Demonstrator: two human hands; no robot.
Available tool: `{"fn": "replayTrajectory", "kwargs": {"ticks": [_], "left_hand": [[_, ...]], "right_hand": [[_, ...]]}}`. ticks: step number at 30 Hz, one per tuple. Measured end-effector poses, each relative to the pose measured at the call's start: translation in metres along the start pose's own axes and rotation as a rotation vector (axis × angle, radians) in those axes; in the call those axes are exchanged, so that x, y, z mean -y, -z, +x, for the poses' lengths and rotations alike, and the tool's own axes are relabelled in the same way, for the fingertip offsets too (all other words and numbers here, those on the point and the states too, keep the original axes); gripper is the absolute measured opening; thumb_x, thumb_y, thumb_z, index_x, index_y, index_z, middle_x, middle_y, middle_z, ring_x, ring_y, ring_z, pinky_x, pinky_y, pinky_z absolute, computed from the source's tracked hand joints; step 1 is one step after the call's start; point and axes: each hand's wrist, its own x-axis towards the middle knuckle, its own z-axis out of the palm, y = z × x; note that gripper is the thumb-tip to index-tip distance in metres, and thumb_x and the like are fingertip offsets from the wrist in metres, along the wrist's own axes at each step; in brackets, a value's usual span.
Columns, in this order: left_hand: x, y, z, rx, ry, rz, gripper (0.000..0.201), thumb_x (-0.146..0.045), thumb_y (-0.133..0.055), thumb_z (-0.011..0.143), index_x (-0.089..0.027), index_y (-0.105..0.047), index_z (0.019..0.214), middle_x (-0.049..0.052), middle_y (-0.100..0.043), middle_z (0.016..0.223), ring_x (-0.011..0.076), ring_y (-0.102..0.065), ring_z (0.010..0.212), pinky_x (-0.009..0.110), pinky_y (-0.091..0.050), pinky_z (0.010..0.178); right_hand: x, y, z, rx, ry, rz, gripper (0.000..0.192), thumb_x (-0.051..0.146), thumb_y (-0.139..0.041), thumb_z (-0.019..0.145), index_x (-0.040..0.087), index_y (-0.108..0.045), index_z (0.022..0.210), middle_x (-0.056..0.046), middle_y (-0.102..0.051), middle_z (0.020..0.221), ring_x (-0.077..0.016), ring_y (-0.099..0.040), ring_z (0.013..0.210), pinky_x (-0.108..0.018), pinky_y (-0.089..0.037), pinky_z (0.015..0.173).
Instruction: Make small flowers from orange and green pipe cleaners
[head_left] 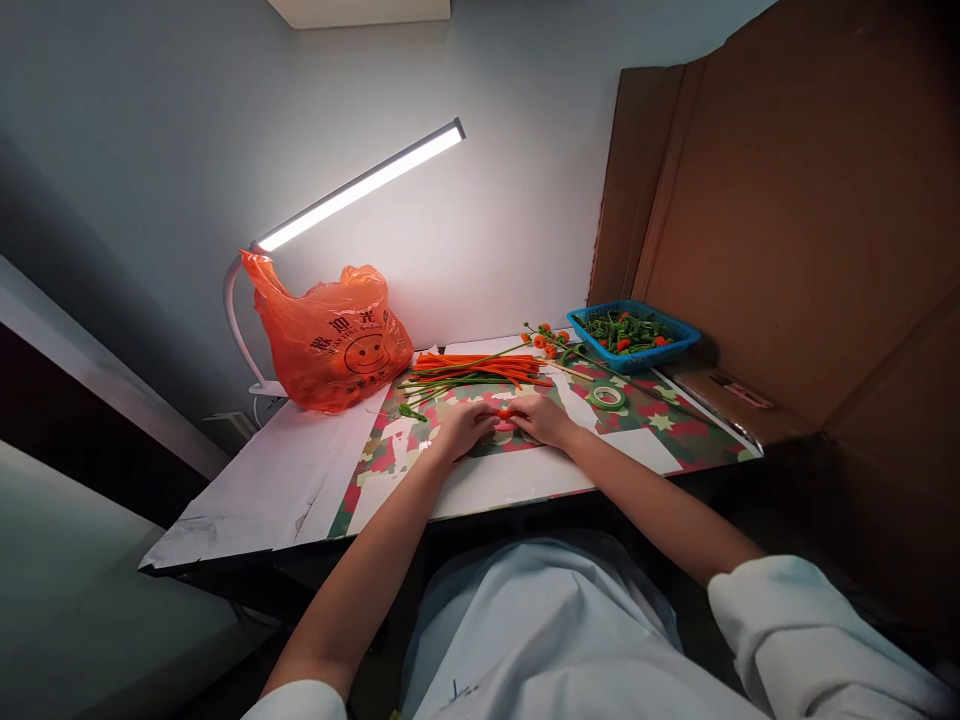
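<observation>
- Together, the left hand point(463, 428) and right hand point(541, 417) meet at the middle of the table point(247, 490), fingers closed around a small orange piece point(505, 411) pinched between them.
- Just behind the hands lies a bundle of orange and green stems point(480, 370).
- To the right of it a roll of green tape point(607, 397) lies flat on the camouflage-patterned mat point(675, 435).
- Further back a blue basket point(686, 335) holds green and orange bits.
- At the left an orange plastic bag point(330, 335) sits under a lit desk lamp point(360, 187).
</observation>
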Motion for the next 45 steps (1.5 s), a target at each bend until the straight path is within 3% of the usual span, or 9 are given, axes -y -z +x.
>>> {"fn": "replayTrajectory", "kwargs": {"ticks": [7,11,14,24,29,34,39,45], "left_hand": [[-0.001,-0.002,0.001,0.046,-0.011,0.037,0.026,-0.035,-0.044,0.092,-0.018,-0.063,0.088,0.0,-0.064,0.069,0.0124,-0.056,0.061,0.022,-0.042,0.058],[-0.001,-0.003,0.004,0.04,-0.05,0.201,0.032,-0.036,-0.038,0.094,-0.018,-0.06,0.079,0.002,-0.061,0.071,0.0138,-0.051,0.063,0.023,-0.036,0.058],[-0.001,-0.005,0.004,0.033,-0.028,0.263,0.035,-0.035,-0.035,0.095,-0.018,-0.055,0.072,0.002,-0.058,0.067,0.0138,-0.048,0.061,0.023,-0.032,0.058],[-0.006,-0.006,0.005,0.015,0.04,0.103,0.039,-0.037,-0.031,0.094,-0.018,-0.054,0.069,0.001,-0.057,0.065,0.0142,-0.049,0.062,0.024,-0.036,0.06],[-0.002,-0.01,0.005,-0.003,0.034,0.192,0.036,-0.035,-0.034,0.094,-0.018,-0.055,0.071,0.002,-0.058,0.067,0.0141,-0.049,0.061,0.024,-0.033,0.058],[-0.003,-0.01,0.004,-0.029,-0.023,0.335,0.033,-0.032,-0.034,0.095,-0.019,-0.053,0.071,0.003,-0.057,0.071,0.0153,-0.049,0.065,0.025,-0.029,0.058],[-0.003,-0.009,0.004,-0.031,-0.08,0.375,0.031,-0.03,-0.035,0.095,-0.019,-0.052,0.072,0.004,-0.057,0.071,0.0162,-0.049,0.067,0.026,-0.03,0.061],[-0.001,-0.009,0.004,-0.027,-0.054,0.349,0.032,-0.03,-0.035,0.095,-0.019,-0.05,0.069,0.003,-0.055,0.068,0.0151,-0.047,0.063,0.025,-0.028,0.059]], "right_hand": [[0.003,0.001,0.0,-0.009,-0.055,0.086,0.013,0.019,-0.055,0.088,0.017,-0.064,0.079,-0.003,-0.063,0.074,-0.0136,-0.05,0.067,-0.024,-0.032,0.062],[0.009,0.004,-0.002,0.008,-0.078,0.121,0.013,0.019,-0.052,0.09,0.018,-0.066,0.092,-0.003,-0.066,0.081,-0.0138,-0.052,0.07,-0.024,-0.032,0.062],[0.011,0.003,-0.002,0.002,-0.072,0.08,0.013,0.021,-0.052,0.09,0.018,-0.065,0.09,-0.003,-0.065,0.078,-0.0141,-0.052,0.069,-0.025,-0.032,0.062],[0.014,-0.004,0.0,-0.061,-0.034,-0.06,0.018,0.024,-0.046,0.093,0.016,-0.061,0.087,-0.008,-0.064,0.085,-0.0181,-0.055,0.078,-0.028,-0.035,0.07],[0.005,-0.007,0.001,-0.029,-0.058,0.202,0.021,0.027,-0.046,0.091,0.016,-0.063,0.086,-0.004,-0.063,0.077,-0.015,-0.053,0.071,-0.026,-0.038,0.067],[0.0,-0.002,0.005,0.046,-0.165,0.412,0.036,0.034,-0.037,0.093,0.017,-0.056,0.068,0.0,-0.056,0.064,-0.0124,-0.05,0.06,-0.024,-0.038,0.059],[0.004,0.006,0.005,0.134,-0.23,0.482,0.025,0.036,-0.049,0.086,0.017,-0.055,0.071,0.001,-0.056,0.063,-0.0111,-0.048,0.055,-0.023,-0.035,0.053],[0.006,-0.001,0.002,-0.001,-0.159,0.334,0.013,0.024,-0.053,0.083,0.018,-0.051,0.072,0.001,-0.056,0.064,-0.0113,-0.046,0.058,-0.024,-0.034,0.056]]}}
